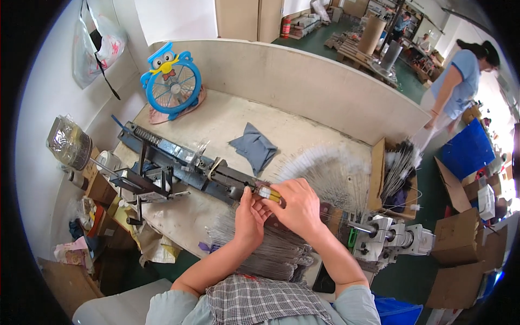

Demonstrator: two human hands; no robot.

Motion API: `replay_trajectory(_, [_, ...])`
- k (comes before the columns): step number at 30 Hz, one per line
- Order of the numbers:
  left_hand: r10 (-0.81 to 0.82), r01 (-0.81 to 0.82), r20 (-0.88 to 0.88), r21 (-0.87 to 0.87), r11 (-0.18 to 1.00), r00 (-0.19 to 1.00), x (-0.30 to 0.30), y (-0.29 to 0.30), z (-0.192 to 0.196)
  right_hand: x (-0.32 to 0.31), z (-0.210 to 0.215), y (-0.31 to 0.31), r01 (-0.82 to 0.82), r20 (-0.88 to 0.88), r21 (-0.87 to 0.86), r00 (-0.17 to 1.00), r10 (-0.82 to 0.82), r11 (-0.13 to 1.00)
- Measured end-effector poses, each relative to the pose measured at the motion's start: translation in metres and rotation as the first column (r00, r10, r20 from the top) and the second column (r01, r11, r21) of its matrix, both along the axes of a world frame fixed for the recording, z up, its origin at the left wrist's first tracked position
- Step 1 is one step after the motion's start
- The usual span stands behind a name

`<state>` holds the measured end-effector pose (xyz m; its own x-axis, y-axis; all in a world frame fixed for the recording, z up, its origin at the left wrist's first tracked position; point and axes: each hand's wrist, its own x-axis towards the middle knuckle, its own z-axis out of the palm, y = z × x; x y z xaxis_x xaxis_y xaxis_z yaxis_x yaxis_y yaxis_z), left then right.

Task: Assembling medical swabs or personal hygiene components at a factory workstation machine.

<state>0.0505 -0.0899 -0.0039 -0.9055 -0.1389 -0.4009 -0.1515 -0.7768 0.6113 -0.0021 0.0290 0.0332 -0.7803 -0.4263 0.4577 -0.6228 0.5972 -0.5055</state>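
Observation:
My right hand (pixel 299 207) is closed round a short tool with a yellow and clear handle (pixel 267 193), which looks like a screwdriver; its tip is hard to see. My left hand (pixel 251 218) is just left of it, thumb raised and fingers curled against the near end of a long dark metal bench fixture (pixel 221 179). What the left fingers pinch, if anything, is hidden. The fixture runs back to the far left, with a coil spring (pixel 145 136) at its far end. A thick bundle of thin metal wires (pixel 276 254) lies under my forearms.
A fan of white-tipped wires (pixel 330 170) spreads to the right, beside a cardboard box (pixel 377 173) of wires. A grey cloth (pixel 254 149) and a blue fan (pixel 174 86) are further back. A clamp-like machine (pixel 387 235) is at right, a cranked device (pixel 142 187) at left. Beyond the partition, a person (pixel 460 81) stands.

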Motion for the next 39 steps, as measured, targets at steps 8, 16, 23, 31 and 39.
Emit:
replay_trajectory(8, [0.092,-0.091,-0.054,0.022,0.996,0.994,0.001,0.001,-0.006,0.005,0.000,-0.006,0.047,-0.197,0.003,0.979,-0.046,0.999])
replay_trajectory(16, [0.116,-0.112,-0.096,0.042,0.993,0.989,0.002,0.005,-0.001,0.007,-0.002,0.009,-0.005,-0.193,0.017,0.981,0.008,1.000])
replay_trajectory(23, [0.065,-0.065,-0.086,0.010,0.998,0.994,0.002,0.003,0.001,0.013,-0.002,0.007,0.005,-0.182,0.019,0.983,-0.001,1.000])
replay_trajectory(31, [0.115,-0.102,-0.085,0.144,0.984,0.990,0.002,0.003,-0.003,0.019,-0.011,-0.004,0.137,-0.229,-0.034,0.963,-0.142,0.990])
replay_trajectory(39, [0.142,-0.137,-0.053,0.099,0.986,0.988,0.000,0.005,-0.004,0.019,-0.006,-0.003,0.104,-0.158,0.029,0.982,-0.098,0.994])
